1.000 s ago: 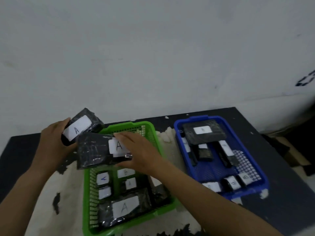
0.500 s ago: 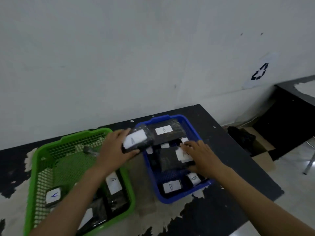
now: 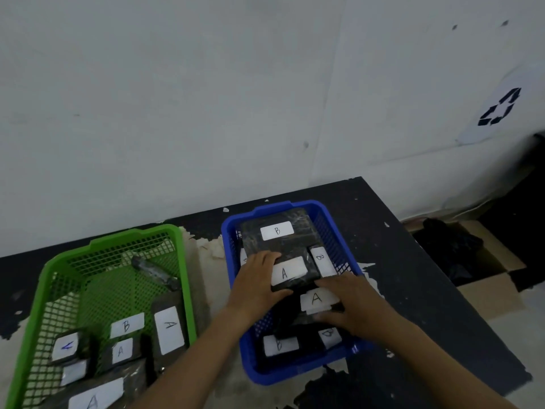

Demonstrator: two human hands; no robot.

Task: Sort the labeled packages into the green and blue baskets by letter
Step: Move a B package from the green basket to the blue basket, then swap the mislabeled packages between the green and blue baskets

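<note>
Checking the blue basket (image 3: 295, 374) finds both hands inside it, each on a black package labelled A.

- **Left hand** (image 3: 259, 283): it grips the upper A package (image 3: 290, 273) by its left end, with fingers curled over the top edge and the thumb below. The package's long axis runs left to right and rises slightly at the right.
- **Right hand** (image 3: 356, 307): it pinches the lower A package (image 3: 317, 299) from the right side, with the thumb above the label and fingers beneath.
- **Position:** the 2 packages lie close together over the B-labelled packages (image 3: 277, 230). Whether they overlap cannot be told.

Judgement: the green basket (image 3: 135, 233) holds mostly A labels and 1 stray B package (image 3: 126, 325), so both held items probably belong there. It stands just beside the blue basket, to the left of both grips, and the left hand is nearer. The coming move calls for lifting each package over the blue rim and carrying it leftward.
</note>
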